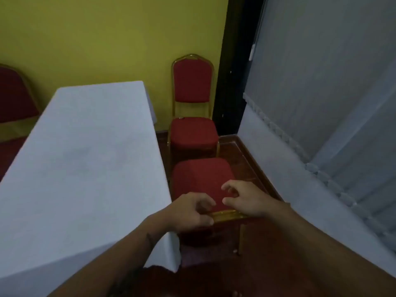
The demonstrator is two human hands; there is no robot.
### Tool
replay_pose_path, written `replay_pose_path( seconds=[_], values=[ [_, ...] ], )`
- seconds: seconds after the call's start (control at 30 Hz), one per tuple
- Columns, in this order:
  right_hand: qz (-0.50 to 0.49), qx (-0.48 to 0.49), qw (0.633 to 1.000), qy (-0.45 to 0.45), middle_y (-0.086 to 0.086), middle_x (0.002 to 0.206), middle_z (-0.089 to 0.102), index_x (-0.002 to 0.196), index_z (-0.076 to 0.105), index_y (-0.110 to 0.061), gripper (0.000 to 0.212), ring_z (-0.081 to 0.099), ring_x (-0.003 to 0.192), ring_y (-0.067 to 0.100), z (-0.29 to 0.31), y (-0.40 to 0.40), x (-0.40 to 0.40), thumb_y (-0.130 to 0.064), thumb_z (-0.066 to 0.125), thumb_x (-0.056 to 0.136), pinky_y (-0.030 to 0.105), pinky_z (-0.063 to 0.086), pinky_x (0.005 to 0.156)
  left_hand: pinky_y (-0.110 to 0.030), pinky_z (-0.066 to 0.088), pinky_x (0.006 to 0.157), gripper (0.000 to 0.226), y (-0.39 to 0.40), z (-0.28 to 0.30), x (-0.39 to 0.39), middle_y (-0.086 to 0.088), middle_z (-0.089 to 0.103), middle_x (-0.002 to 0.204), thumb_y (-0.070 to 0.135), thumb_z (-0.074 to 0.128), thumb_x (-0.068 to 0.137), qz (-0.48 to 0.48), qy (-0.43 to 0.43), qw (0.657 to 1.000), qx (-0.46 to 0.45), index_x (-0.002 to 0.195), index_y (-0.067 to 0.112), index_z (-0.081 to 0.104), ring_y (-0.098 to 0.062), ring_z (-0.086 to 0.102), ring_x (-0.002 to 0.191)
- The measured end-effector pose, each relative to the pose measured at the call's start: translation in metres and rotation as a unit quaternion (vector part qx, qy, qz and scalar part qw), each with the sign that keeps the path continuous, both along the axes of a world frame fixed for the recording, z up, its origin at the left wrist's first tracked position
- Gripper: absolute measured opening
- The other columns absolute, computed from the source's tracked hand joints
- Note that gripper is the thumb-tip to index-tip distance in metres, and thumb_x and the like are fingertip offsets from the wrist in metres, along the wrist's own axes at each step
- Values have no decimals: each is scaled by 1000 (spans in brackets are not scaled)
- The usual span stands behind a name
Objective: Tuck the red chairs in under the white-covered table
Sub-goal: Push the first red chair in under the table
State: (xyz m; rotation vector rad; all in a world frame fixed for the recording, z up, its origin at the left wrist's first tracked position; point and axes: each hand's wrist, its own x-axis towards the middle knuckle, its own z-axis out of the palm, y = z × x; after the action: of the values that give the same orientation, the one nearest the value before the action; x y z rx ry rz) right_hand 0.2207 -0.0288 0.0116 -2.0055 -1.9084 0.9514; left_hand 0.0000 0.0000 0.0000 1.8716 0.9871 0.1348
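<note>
I have both hands over the gold metal top rail (227,215) of the near red padded chair (201,179), beside the white-covered counter (85,151). My left hand (190,213) and right hand (246,200) are half curled, each grip empty. Next I must grasp the rail and turn the chair toward the counter.

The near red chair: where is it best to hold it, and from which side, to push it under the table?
Hold the near chair by the gold top rail of its backrest, from behind, one hand toward each end. The rail is the closest part and lies across the view. Both the left hand and right hand hang open over it. The table stands to the chair's left, so it probably needs turning first.
</note>
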Motion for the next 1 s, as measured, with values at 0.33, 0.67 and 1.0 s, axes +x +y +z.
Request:
replay_pose_path(
  seconds=[0.33,0.67,1.0],
  values=[
    [-15,224,969,-102,-10,57,43,60,39,-29,42,42,54,6,-34,-35,21,-41,40,100,34,29,69,-40,49,99,71,10,-25,27,0,54,127,34,76,76,-137,151,975,93,141,24,48,-21,54,115],
    [-48,313,940,-130,-7,50,41,50,39,-26,43,38,45,13,-43,-14,33,-32,36,92,29,19,57,-33,54,71,43,32,-12,59,-4,66,102,19,64,71,-163,266,947,72,114,19,66,-23,66,90],
    [12,323,941,-101,-11,56,44,55,41,-29,40,45,50,13,-35,13,58,-36,33,94,31,33,52,-35,61,75,51,47,2,80,-1,67,97,20,65,63,-105,333,933,86,114,21,69,-22,68,90]
  ],
)
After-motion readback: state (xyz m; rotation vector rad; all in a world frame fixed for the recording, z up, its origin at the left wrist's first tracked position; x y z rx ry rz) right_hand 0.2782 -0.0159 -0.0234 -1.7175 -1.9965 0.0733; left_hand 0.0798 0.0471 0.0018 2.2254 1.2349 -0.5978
